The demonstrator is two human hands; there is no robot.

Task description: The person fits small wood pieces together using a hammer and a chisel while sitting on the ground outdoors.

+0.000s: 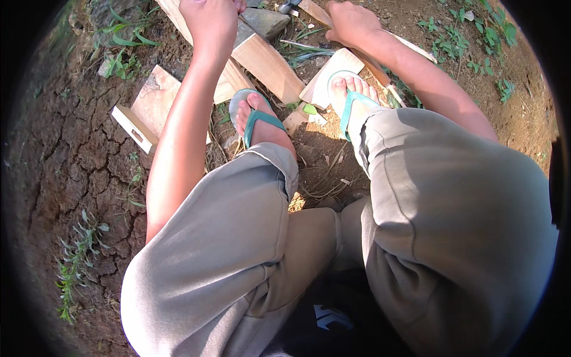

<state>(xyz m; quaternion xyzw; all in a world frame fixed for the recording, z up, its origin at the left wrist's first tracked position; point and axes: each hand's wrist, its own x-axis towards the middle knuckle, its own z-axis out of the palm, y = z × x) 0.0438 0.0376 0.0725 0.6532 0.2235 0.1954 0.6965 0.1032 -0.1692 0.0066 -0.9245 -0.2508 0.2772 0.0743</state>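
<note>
My right hand point(352, 24) is wrapped round the wooden handle of a hammer point(314, 12), whose dark metal head lies to the left at the upper edge. At the top of the view, my left hand point(209, 13) is closed above a long pale board point(176, 16). The frame's edge cuts off its fingers, and what they hold is hidden. Between the hands, a thick wooden plank point(270, 66) rests against a grey stone point(266, 22). A pale wood piece point(321, 80) lies partly under my right sandal point(348, 101).
Left of my left forearm lie a flat board point(156, 95) and a narrow slotted wood strip point(134, 129). My left sandal point(253, 119) stands beside the planks. Cracked soil point(77, 160) spreads to the left, with weeds point(80, 256); green plants point(461, 41) grow at the upper right.
</note>
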